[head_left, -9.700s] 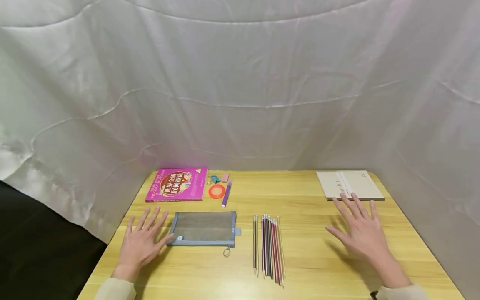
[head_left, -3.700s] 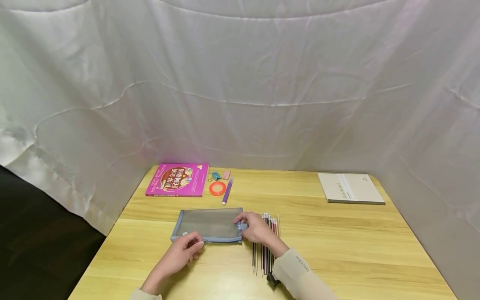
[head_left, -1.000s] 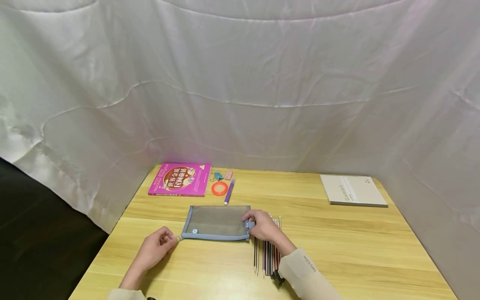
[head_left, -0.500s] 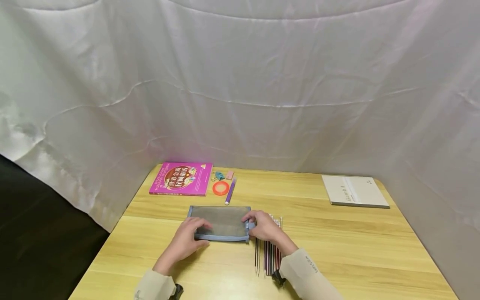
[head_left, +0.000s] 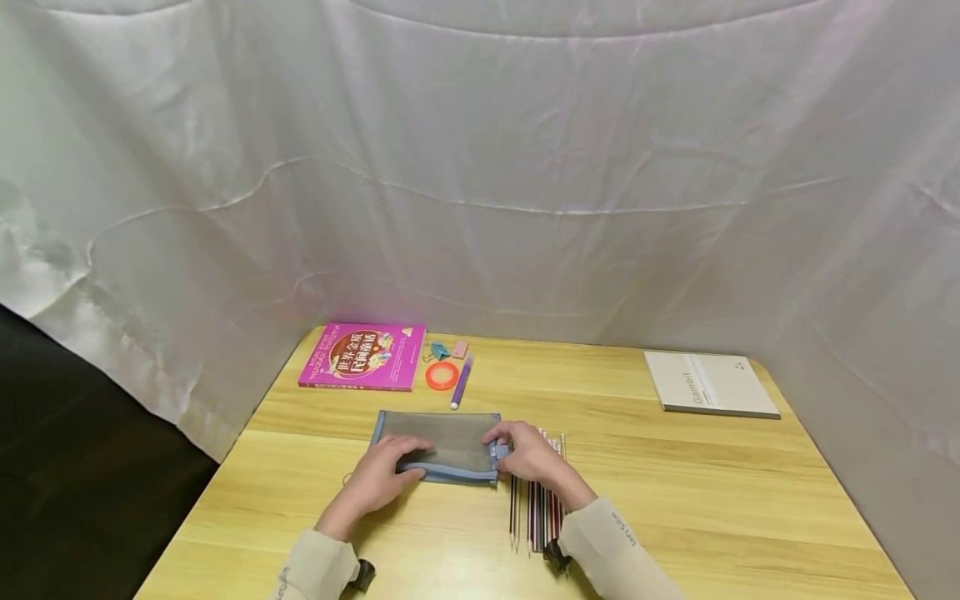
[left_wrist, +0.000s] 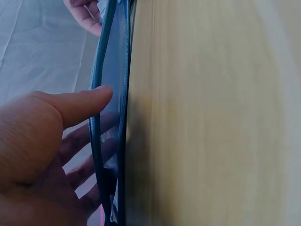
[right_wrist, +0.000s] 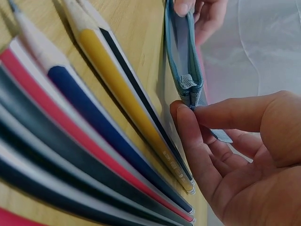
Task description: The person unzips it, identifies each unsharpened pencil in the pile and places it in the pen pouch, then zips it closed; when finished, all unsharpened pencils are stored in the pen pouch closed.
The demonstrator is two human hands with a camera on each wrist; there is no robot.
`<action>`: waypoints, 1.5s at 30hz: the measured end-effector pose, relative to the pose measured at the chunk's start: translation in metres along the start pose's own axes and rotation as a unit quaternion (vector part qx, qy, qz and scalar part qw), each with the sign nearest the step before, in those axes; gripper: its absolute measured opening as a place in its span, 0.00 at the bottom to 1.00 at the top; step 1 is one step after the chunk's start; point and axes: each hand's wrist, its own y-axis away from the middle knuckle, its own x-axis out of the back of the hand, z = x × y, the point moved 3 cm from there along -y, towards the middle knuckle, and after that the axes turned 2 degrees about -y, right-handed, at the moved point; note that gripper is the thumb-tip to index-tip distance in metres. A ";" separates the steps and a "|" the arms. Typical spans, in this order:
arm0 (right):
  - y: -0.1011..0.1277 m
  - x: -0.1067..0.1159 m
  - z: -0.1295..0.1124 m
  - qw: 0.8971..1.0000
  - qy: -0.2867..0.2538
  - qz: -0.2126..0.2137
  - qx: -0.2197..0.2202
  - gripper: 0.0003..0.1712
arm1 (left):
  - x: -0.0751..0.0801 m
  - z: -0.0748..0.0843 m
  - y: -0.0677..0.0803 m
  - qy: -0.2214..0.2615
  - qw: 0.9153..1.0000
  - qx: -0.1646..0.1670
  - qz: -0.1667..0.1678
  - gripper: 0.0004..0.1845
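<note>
A blue-edged mesh zip pouch (head_left: 461, 435) lies before me, its zippered front side parted into a slot. My left hand (head_left: 372, 481) holds its left part. In the left wrist view the thumb hooks over one zipper edge into the pouch (left_wrist: 111, 61), and the fingers show through the mesh. At the other end my right hand (head_left: 527, 454) pinches the corner by the fabric tab; the right wrist view shows thumb and forefinger on the zipper end (right_wrist: 188, 94). The zip pull ring (head_left: 347, 478) sticks out at the left. Several pencils (head_left: 536, 517) lie under my right wrist.
Behind the pouch lie a purple marker (head_left: 461, 383), a roll of orange tape (head_left: 430, 376), a teal binder clip (head_left: 439, 352) and a pink eraser (head_left: 460, 349). A magenta book (head_left: 397, 358) sits back left, a pale notebook (head_left: 712, 385) back right. Grey curtains (head_left: 555, 167) surround the table.
The zip pull has gone from the pouch's right end to its left. My left hand let go of it, moved right and took hold of the zipper edge. My right hand stays put lately.
</note>
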 end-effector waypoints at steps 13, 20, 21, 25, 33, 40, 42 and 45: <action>-0.002 0.002 0.000 1.000 -0.027 -0.006 0.004 0.29 | 0.004 0.002 -0.003 -0.007 1.000 0.001 -0.005 0.06; -0.001 0.002 0.000 0.999 -0.042 -0.007 0.003 0.28 | 0.005 0.000 -0.003 0.020 1.000 -0.002 -0.024 0.05; -0.001 0.002 0.000 0.999 -0.041 -0.007 0.002 0.28 | 0.005 -0.001 -0.003 0.022 0.999 -0.002 -0.024 0.05; -0.001 0.002 0.002 0.999 -0.044 -0.004 0.002 0.28 | 0.005 -0.001 -0.003 0.029 0.999 0.000 -0.026 0.04; 0.004 0.006 0.000 0.999 -0.045 0.013 0.006 0.27 | 0.004 -0.002 -0.003 0.030 0.999 0.000 -0.027 0.05; 0.017 0.020 -0.004 0.998 -0.041 0.037 0.031 0.29 | 0.005 -0.002 -0.005 0.029 0.999 -0.016 -0.036 0.04; 0.022 0.027 -0.004 0.998 -0.041 0.046 0.033 0.28 | 0.006 -0.002 -0.004 0.034 0.998 -0.019 -0.039 0.04; 0.031 0.038 -0.002 0.996 -0.045 0.063 0.033 0.27 | 0.006 -0.002 -0.004 0.039 0.998 -0.026 -0.046 0.03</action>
